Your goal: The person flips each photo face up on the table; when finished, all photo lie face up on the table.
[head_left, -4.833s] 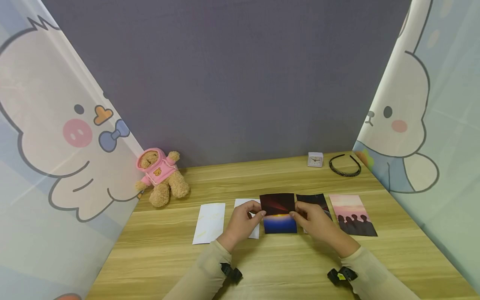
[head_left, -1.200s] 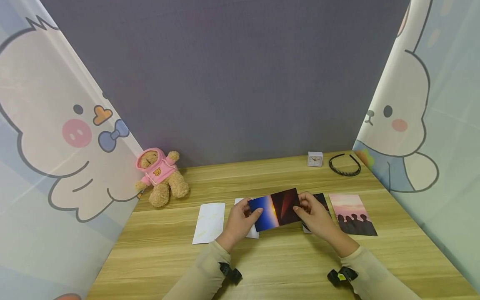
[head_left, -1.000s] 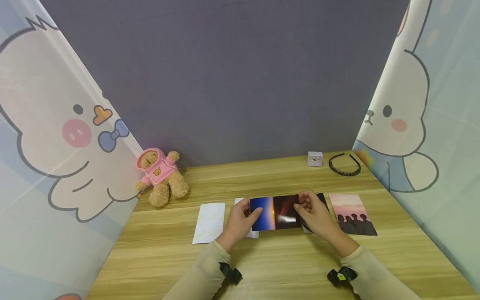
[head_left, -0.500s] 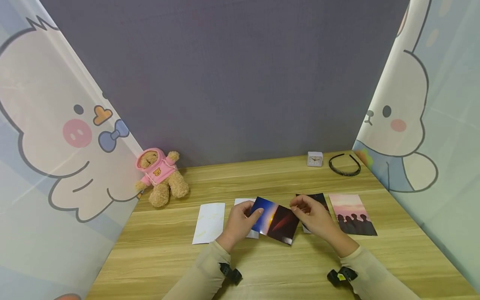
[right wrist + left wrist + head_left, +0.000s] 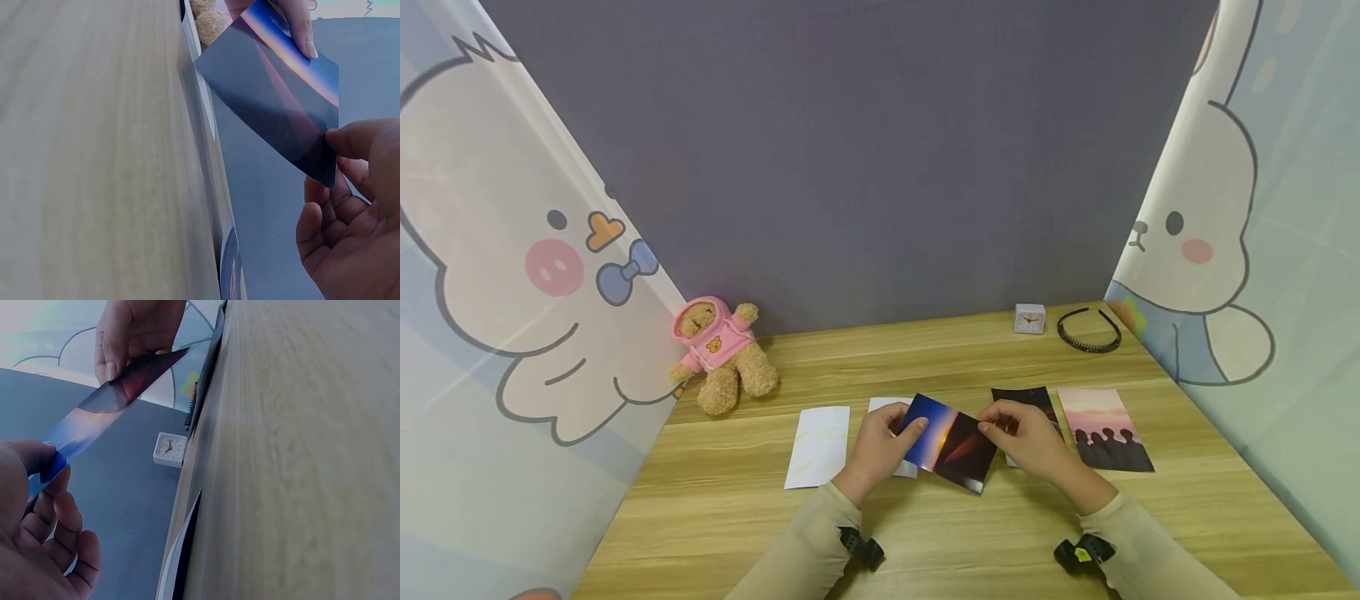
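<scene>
Both hands hold a glossy photo print (image 5: pixel 951 446), blue at one end and dark red at the other, with a glowing band between. My left hand (image 5: pixel 880 442) pinches its blue end between thumb and fingers. At the dark end, my right hand (image 5: pixel 1026 437) pinches the upper right corner by thumb and fingertips. In both wrist views the print is raised above the table and tilted. Behind the left hand lies a white card (image 5: pixel 906 471), partly hidden. A dark print (image 5: pixel 1022 400) lies partly covered by the right hand.
Another white card (image 5: pixel 818 447) lies to the left, and a pink sunset print with silhouettes (image 5: pixel 1105 429) to the right. A teddy bear (image 5: pixel 722 354) in a pink hoodie leans at the back left. A small clock (image 5: pixel 1029 318) and a black headband (image 5: pixel 1089 331) stand back right.
The print has turned from upright through sideways to slanting, its dark end now lower right. The right hand let go of that end, then took hold of its corner; the left hand kept its grip.
</scene>
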{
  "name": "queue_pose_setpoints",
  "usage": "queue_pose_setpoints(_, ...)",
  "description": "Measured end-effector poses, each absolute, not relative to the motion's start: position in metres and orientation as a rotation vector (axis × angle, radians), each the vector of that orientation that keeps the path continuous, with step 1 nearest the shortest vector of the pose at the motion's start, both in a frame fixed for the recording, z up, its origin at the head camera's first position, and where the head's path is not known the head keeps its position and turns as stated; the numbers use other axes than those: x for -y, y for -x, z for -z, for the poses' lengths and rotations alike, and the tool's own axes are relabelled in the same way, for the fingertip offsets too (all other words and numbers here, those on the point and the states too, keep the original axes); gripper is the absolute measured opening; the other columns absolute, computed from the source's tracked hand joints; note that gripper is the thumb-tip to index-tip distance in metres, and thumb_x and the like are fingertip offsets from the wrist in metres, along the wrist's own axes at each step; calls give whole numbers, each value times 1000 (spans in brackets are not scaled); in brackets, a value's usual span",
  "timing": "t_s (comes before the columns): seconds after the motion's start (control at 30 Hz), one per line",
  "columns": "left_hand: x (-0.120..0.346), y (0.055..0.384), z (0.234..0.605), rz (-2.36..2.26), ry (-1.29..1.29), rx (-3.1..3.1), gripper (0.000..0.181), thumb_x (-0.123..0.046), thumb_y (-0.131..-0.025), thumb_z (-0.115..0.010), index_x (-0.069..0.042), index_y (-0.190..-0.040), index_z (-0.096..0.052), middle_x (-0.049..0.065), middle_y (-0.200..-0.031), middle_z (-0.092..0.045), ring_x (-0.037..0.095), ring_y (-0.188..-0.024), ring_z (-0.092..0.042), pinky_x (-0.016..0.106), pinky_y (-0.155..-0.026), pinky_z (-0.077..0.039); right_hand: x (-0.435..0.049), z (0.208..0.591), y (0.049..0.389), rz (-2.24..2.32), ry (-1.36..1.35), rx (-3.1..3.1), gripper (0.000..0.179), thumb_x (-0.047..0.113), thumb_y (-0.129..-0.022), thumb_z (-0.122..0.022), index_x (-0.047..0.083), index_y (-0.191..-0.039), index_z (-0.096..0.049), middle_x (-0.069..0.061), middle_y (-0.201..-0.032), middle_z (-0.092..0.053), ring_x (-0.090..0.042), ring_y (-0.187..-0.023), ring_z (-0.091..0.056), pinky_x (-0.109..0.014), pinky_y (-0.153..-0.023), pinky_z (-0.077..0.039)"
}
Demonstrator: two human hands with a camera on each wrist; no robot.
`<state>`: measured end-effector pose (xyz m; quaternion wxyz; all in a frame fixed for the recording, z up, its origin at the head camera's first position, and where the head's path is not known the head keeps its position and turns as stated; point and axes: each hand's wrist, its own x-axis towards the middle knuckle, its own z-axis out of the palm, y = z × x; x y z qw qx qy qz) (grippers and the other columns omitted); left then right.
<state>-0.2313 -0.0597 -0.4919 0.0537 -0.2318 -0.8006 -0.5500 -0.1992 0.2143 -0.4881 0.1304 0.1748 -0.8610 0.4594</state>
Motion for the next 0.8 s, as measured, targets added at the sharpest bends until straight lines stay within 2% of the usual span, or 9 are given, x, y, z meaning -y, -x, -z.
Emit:
queue_pose_setpoints(0.13, 60, 232, 493, 1698, 704, 2394, 11, -25, -98, -78, -16, -92, -75, -4, -74, -64, 11, -66, -57, 24, -59, -50, -215, 488, 199, -1370, -490, 2523, 11, 12, -98, -77, 23, -99, -76, 11, -81, -66, -14, -64, -54, -28, -56, -46)
queue_pose_setpoints(0.27, 59, 231, 492, 1719, 679, 2374, 11, -24, -97, -79, -16, -101, -74, -3, -81, -68, 11, -71, -61, 25, -63, -51, -216, 487, 200, -1386, -485, 2535, 12, 12, -98, -76, 24, -99, -76, 10, -81, -66, -14, -63, -53, -29, -56, -46)
queue_pose_setpoints(0.53, 60, 231, 491, 1733, 632, 2392, 21, -23, -98, -78, -12, -113, -70, -3, -98, -75, 12, -88, -68, 29, -81, -54, -217, 487, 201, -1409, -484, 2496, 12, 9, -97, -76, 21, -98, -75, 8, -76, -63, -12, -61, -51, -27, -55, -44)
queue_pose_setpoints(0.63, 60, 231, 492, 1728, 632, 2386, 23, -23, -97, -79, -11, -115, -70, -3, -98, -74, 11, -86, -67, 28, -79, -53, -217, 486, 200, -1438, -481, 2484, 11, 8, -98, -75, 19, -97, -75, 6, -74, -60, -10, -60, -49, -27, -54, -42)
queue_pose_setpoints(0.73, 60, 232, 492, 1733, 649, 2365, 24, -23, -97, -79, -8, -114, -69, -2, -91, -73, 12, -77, -64, 26, -66, -51, -217, 487, 201, -1456, -467, 2479, 10, 8, -98, -75, 18, -97, -73, 6, -76, -62, -10, -61, -50, -27, -55, -43)
queue_pose_setpoints(0.8, 60, 231, 492, 1710, 661, 2359, 22, -23, -97, -79, -6, -106, -67, -2, -83, -70, 11, -71, -61, 24, -60, -47, -218, 488, 201, -1471, -463, 2476, 9, 8, -99, -74, 16, -97, -72, 5, -78, -63, -11, -63, -51, -27, -56, -44)
